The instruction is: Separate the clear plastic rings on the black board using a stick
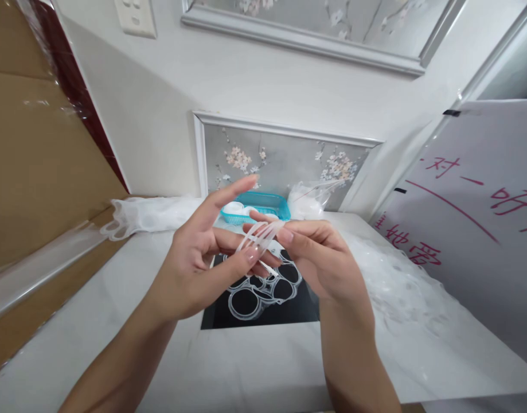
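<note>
Between my hands is a bundle of thin, translucent white loops (pixel 263 232), like soft plastic or rubber rings. My right hand (pixel 321 249) pinches the bundle between thumb and fingers. At the other end, my left hand (pixel 203 258) has its thumb on the strands against the lower fingers, while its index finger points up and away. Below both hands lies a black mat (pixel 229 320), and on it are several clear round rings (pixel 245 303) joined or overlapping. The hands cover part of the mat and rings.
Behind the hands stands a blue basket (pixel 284 207) with white items, beside a clear bag (pixel 308 198) of white material. White netted or ringed plastic (pixel 153 215) lies at left, and a translucent heap (pixel 401 287) at right. Cardboard (pixel 43 155) and a whiteboard (pixel 473 229) flank the white table (pixel 246 367).
</note>
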A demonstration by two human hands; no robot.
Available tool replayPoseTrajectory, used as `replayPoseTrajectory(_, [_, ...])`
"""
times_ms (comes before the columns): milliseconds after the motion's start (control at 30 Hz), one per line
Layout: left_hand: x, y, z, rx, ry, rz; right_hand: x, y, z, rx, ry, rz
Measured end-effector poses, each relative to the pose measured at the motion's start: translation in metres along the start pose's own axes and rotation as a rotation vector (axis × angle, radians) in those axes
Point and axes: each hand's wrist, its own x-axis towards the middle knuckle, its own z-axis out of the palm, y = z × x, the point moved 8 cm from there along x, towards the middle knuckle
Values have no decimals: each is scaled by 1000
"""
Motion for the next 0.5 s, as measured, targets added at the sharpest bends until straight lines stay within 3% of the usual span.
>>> replayPoseTrajectory(333, [2,1,-1,6,13,15,0,-4,-1,79,-2,-57])
replayPoseTrajectory(500, [2,-2,-1,0,13,-15,0,0,-4,19,38,2])
